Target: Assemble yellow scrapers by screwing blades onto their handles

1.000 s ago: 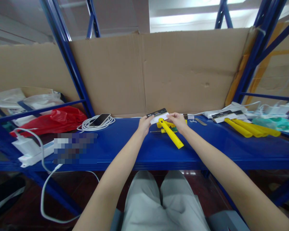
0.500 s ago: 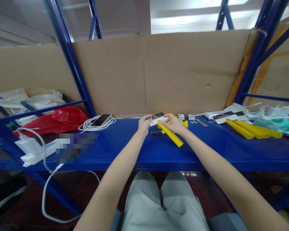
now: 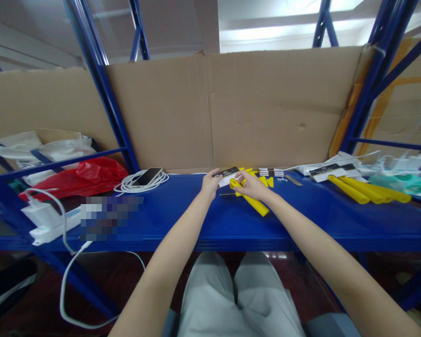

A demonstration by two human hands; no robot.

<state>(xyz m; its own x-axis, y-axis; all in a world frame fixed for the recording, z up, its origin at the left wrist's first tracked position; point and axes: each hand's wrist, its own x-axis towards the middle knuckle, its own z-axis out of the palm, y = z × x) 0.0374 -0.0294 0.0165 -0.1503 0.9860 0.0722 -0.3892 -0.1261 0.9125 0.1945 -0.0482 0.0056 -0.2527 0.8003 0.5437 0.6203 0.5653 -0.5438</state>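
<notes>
My left hand is closed on the left edge of a black-and-white card, held tilted above the blue tabletop. My right hand is pinched around the upper end of a yellow tube-shaped handle, close to the card's right side. The handle slants down toward me, its lower end near the table. Whether card and handle are joined is hidden by my fingers. Beneath my hands lies a thin dark rod, perhaps a screwdriver shaft. Small yellow pieces lie just beyond my right hand.
A stack of white strips with dark bands and a flat metal strip lie right of my hands. Farther right are several yellow handles with similar cards. A phone rests on coiled white cable at left; cardboard stands behind.
My right fingers have shifted and curled more around the handle's upper end. Slightly more of the small yellow pieces shows behind my hand. The left hand keeps hold of the card.
</notes>
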